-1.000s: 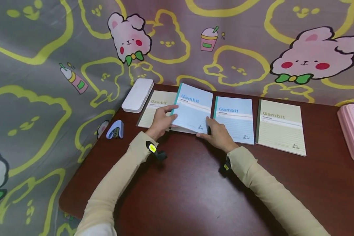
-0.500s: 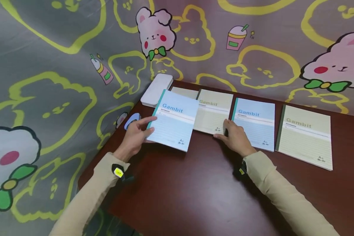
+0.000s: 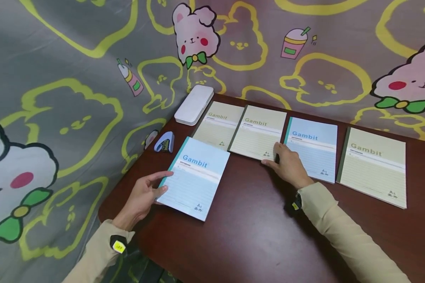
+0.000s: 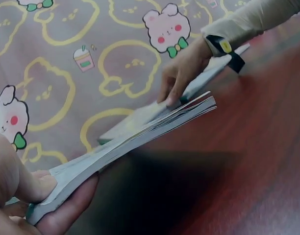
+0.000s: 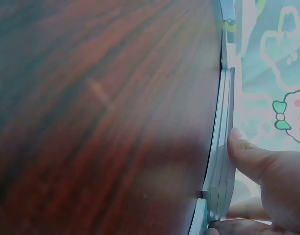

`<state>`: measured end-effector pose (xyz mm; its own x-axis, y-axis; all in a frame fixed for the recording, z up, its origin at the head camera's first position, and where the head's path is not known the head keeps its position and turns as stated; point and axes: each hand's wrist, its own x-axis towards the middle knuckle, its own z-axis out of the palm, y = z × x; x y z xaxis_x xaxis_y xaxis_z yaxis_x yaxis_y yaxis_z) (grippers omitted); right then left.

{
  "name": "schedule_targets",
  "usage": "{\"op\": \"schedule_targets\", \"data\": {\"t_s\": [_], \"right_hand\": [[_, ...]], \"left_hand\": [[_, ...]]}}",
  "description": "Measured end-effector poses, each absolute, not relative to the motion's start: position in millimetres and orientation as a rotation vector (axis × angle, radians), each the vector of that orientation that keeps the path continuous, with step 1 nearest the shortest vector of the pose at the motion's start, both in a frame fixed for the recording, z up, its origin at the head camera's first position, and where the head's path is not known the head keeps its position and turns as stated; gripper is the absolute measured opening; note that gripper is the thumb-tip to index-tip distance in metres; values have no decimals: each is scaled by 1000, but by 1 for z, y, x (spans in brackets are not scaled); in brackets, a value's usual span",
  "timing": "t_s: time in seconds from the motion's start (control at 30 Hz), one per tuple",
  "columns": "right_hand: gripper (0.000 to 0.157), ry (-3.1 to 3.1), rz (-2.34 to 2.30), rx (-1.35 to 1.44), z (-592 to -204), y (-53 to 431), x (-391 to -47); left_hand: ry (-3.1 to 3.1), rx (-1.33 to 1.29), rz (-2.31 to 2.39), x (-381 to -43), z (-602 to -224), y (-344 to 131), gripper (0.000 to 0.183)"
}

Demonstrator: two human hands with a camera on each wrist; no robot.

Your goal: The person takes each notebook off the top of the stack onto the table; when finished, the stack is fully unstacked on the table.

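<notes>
My left hand (image 3: pixel 141 194) holds a light blue Gambit notebook (image 3: pixel 196 177) by its green spine, thumb on top and fingers underneath. In the left wrist view the notebook (image 4: pixel 140 139) is tilted, its page edges slightly fanned. My right hand (image 3: pixel 289 164) grips the near right corner of a beige notebook (image 3: pixel 257 131), thumb at the front edge and fingers at the right side. Layered page edges (image 5: pixel 221 142) show beside the thumb in the right wrist view. Another beige notebook (image 3: pixel 217 122) lies left of it, partly covered by the blue one in the head view.
A second blue notebook (image 3: pixel 311 147) and a further beige notebook (image 3: pixel 373 165) lie to the right along the row. At the back left are a white case (image 3: pixel 194 105) and a lilac stapler (image 3: pixel 164 142). A patterned curtain (image 3: pixel 241 67) backs the brown table (image 3: pixel 255 228).
My left hand has carried the blue notebook off the beige one, leftward and toward me, uncovering both beige notebooks. My right hand has stayed at the same corner. The head view has turned left.
</notes>
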<state>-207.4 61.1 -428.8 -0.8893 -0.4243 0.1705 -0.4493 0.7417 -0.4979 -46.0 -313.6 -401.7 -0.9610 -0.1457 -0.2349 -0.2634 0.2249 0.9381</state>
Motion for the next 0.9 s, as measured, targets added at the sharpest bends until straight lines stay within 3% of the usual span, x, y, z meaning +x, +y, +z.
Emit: {"op": "schedule_targets", "data": {"t_s": [0.23,0.6,0.9], "right_hand": [[39,-2930,849,709,-427,61,-207],[38,-2921,857,695,-428,61,-206],[38,-2973,869,668,-427,64,-208]], "left_hand": [[2434,-447,1769,-45,-411,-319,38],[2977,-360,1125,-45,-427,-308,39],[3048,-474,1030,-49,-427,-298,39]]}}
